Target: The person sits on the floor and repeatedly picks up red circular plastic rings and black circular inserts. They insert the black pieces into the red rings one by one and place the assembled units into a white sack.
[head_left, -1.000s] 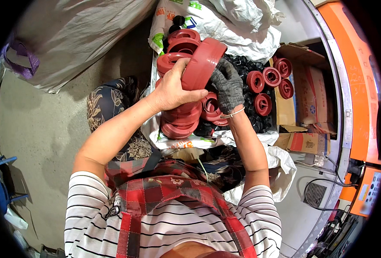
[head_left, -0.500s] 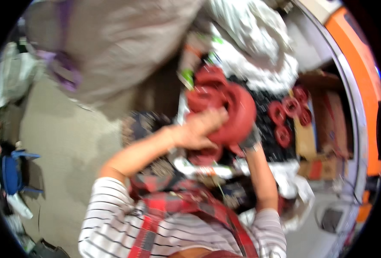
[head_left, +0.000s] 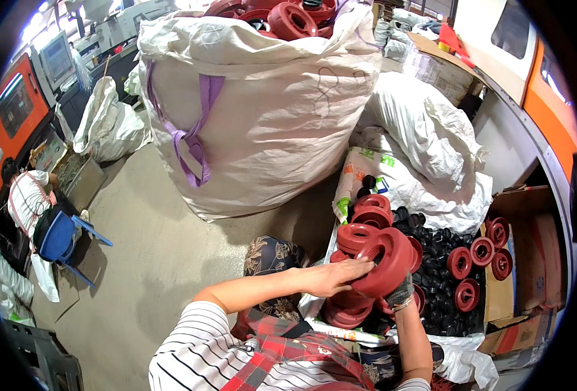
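Nearby, big white sack (head_left: 269,111), red rings (head_left: 360,228), black caps (head_left: 435,241)

Big white sack (head_left: 269,111), blue chair (head_left: 64,238)
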`<state>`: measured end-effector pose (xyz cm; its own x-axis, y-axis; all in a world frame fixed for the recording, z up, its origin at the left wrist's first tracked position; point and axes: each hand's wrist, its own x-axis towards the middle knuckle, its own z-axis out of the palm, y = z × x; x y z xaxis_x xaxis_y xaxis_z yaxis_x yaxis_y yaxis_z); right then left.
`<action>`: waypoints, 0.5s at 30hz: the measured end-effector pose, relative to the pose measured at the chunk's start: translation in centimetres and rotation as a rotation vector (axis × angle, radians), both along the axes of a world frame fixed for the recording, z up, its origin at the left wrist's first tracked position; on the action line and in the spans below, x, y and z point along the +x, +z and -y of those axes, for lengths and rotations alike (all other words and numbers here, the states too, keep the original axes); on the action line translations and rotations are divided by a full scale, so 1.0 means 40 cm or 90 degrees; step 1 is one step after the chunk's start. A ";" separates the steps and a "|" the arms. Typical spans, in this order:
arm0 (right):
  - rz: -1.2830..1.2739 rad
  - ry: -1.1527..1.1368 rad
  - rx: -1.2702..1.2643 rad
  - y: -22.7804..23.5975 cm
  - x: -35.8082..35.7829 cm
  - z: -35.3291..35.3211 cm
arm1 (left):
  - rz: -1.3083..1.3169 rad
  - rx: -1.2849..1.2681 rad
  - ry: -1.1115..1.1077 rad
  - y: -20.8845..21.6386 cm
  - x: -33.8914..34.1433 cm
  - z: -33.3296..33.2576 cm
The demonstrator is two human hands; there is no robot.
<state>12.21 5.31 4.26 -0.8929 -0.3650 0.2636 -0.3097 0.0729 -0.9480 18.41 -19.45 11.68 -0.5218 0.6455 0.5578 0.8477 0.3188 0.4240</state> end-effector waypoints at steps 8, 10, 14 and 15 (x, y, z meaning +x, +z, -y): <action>0.016 -0.091 0.030 0.131 0.054 0.054 | 0.517 0.144 0.045 0.021 0.026 -0.031; 0.023 0.004 -0.020 -0.009 0.009 -0.006 | 0.344 0.070 -0.003 -0.024 0.007 -0.029; -0.037 0.000 0.168 0.082 0.031 0.022 | 0.517 0.265 -0.004 -0.036 0.022 -0.021; 0.089 -0.058 0.096 0.173 0.065 0.056 | 0.565 0.281 -0.003 -0.029 0.016 -0.024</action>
